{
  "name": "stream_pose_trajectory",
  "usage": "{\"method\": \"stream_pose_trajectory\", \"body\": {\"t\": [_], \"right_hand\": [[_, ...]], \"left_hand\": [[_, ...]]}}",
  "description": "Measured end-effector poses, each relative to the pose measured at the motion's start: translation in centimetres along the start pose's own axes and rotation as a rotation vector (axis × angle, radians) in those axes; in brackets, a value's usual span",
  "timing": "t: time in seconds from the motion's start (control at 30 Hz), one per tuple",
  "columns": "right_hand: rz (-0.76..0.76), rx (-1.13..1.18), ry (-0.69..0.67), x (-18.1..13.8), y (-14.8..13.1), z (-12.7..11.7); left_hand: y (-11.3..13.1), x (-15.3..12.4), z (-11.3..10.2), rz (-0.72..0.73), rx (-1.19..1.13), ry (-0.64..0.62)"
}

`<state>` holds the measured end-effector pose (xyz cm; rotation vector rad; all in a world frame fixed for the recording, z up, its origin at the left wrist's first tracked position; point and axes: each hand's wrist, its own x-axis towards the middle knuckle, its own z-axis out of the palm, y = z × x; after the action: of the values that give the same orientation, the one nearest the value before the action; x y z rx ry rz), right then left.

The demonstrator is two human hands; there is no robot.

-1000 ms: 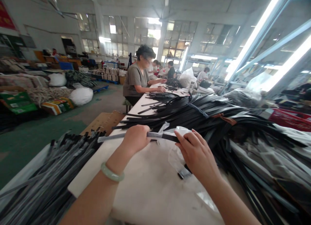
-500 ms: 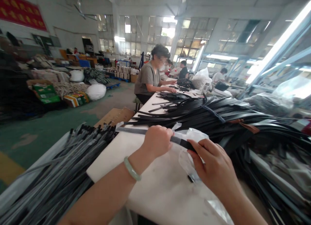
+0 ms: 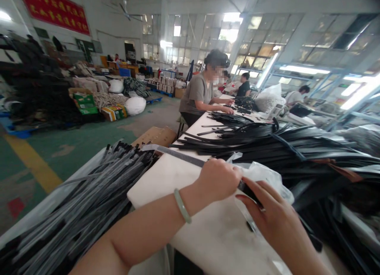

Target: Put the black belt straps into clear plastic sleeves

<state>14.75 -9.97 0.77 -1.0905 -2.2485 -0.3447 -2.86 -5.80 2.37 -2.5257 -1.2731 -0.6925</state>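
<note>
The left hand [image 3: 218, 180] is gripping a black strap [image 3: 178, 156] in a closed fist. The right hand [image 3: 276, 215] is pinching a clear bag [image 3: 264, 178] around the strap's other end. Since a second ago the strap is sticking out farther left, over the bagged pile [image 3: 89, 195], so more of it is sliding into the bag above the white table [image 3: 213, 235].

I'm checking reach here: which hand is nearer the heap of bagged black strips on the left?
Left. The left hand grips a strip beside the heap of bagged black strips; the right hand is farther away.
</note>
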Motion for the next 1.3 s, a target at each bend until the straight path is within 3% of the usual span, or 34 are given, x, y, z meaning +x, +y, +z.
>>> {"method": "stream_pose_trajectory", "body": {"t": [0.1,0.17,0.4,0.63,0.9,1.0,1.1,1.3], "right_hand": [[0.107,-0.041,-0.023,-0.3,1.5,-0.5],[0.137,-0.017,0.01,-0.5,2.4,-1.0],[0.052,0.079,0.0,-0.3,1.8,-2.6],[0.023,0.013,0.011,0.1,-0.7,-1.0],[0.318,0.304,-0.172,-0.9,3.9,-1.3],[0.401,0.37,-0.125,-0.8,4.4,-1.7],[0.369,0.357,-0.094,-0.2,4.1,-2.2],[0.268,0.383,-0.239,1.0,1.6,-2.0]], "left_hand": [[-2.0,0.4,-0.6,-0.168,0.009,0.02],[-2.7,0.6,-0.8,-0.204,0.024,0.036],[-0.9,0.4,-0.1,0.027,0.05,-0.021],[2.0,-0.4,0.9,0.126,-0.073,-0.002],[-3.5,0.7,-1.0,-0.28,0.021,0.011],[-4.4,0.8,-1.4,-0.236,0.035,0.0],[-4.1,0.9,-1.2,-0.166,0.045,-0.003],[-0.7,0.7,0.5,0.064,0.03,-0.083]]}}
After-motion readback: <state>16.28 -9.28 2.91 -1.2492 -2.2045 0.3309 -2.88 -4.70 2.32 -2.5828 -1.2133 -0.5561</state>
